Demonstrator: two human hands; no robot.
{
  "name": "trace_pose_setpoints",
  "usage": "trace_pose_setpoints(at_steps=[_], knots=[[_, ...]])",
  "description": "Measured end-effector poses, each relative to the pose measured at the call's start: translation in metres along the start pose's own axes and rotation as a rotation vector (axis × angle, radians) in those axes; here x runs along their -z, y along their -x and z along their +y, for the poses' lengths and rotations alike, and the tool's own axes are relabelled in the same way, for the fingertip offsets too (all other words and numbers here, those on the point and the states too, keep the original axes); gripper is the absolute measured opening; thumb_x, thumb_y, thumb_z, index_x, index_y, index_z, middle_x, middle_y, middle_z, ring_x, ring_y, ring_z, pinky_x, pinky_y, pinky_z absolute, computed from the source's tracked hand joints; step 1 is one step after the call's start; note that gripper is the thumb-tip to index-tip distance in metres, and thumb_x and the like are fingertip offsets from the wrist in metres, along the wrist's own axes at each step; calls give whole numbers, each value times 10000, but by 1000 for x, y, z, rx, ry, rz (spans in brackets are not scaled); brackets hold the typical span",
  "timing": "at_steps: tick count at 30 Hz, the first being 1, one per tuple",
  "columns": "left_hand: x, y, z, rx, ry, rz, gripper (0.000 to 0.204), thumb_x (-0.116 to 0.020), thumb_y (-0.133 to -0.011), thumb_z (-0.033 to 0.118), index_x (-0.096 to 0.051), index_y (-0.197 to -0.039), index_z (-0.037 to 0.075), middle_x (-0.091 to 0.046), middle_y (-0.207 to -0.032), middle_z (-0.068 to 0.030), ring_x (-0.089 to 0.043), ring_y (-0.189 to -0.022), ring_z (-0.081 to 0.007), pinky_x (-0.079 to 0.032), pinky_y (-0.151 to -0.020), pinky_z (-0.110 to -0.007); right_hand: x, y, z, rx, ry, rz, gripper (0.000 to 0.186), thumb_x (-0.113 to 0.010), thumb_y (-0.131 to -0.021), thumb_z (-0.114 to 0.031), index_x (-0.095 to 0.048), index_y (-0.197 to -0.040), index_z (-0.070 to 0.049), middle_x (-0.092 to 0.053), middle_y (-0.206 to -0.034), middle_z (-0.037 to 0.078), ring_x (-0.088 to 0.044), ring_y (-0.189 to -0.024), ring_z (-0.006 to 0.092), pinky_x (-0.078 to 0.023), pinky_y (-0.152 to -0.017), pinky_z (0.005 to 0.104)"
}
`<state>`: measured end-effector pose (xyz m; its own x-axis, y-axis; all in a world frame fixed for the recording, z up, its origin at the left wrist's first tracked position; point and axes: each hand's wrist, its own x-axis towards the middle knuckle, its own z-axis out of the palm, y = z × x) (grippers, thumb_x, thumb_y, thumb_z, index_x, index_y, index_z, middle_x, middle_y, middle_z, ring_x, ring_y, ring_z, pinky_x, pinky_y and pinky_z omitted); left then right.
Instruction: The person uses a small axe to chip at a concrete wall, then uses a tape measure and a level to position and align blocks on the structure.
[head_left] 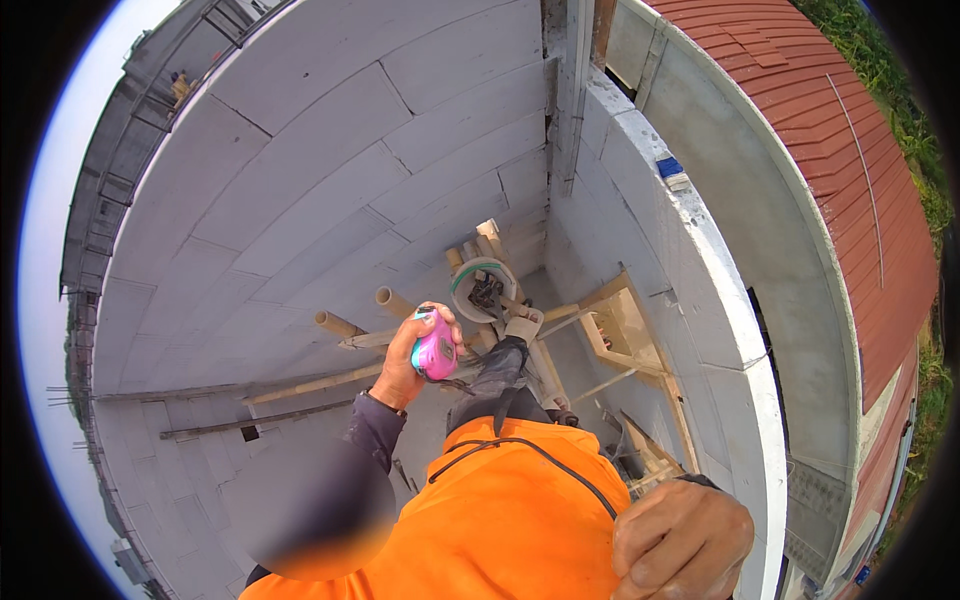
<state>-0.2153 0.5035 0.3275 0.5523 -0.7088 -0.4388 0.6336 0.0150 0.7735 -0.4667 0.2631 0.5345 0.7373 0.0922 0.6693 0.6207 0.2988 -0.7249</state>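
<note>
My left hand (402,362) is held out in front of me, its fingers wrapped round a pink and teal tape measure (435,350). A dark cord seems to trail from the case; no drawn-out blade shows. Close to the camera at the lower right, my right hand (685,540) is closed with its knuckles up. Whatever its curled fingers may hold is hidden. That hand is nearest the low block wall (735,410). Below the tape measure, my shoe (523,322) rests among bamboo poles, beside a pale bucket (460,290) with dark tools in it.
A tall grey block wall (330,150) curves across the front and left. Bamboo poles (395,300) jut out near my feet, high above the floor. A wooden frame (630,330) stands at the right. A blue-and-white object (672,172) lies on the wall top. Beyond is a red roof (800,130).
</note>
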Motion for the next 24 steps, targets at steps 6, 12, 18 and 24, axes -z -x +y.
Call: trace_pose_setpoints(at_steps=[6,12,18,24], knots=[[-38,-26,25,49,-368,-206,330,-618,-950,377,-642,-1078,74,-686,-923,-84,-678,-849,-188,-538,-758,-325,9,53,-38,-471,647,24,540,-859,-771,-611,-847,-915,-91,-708,-720,28,-593,-627,164,-449,-627,306],[-251,13,60,-597,-1056,-917,379,-681,-825,310,-693,-1039,-2,-681,-835,-202,-698,-738,-389,-542,-693,-496,26,145,-49,-915,890,779,280,-890,-782,-331,-829,-895,-82,-738,-736,-3,-636,-623,156,-448,-639,294],[-361,103,15,-1251,-971,-1337,391,-697,-827,297,-679,-1057,-20,-680,-862,-214,-700,-776,-382,-563,-691,-499,6,166,-15,-1299,504,886,401,-836,-923,-260,-769,-1207,16,-723,-822,10,-626,-719,63,-480,-734,237],[-367,108,20,-1274,-1115,-1416,407,-713,-829,284,-664,-1075,-37,-679,-889,-225,-703,-814,-375,-584,-689,-503,-11,152,-32,-1152,198,976,454,-781,-976,-202,-683,-1323,73,-707,-887,33,-646,-832,98,-525,-782,274]])
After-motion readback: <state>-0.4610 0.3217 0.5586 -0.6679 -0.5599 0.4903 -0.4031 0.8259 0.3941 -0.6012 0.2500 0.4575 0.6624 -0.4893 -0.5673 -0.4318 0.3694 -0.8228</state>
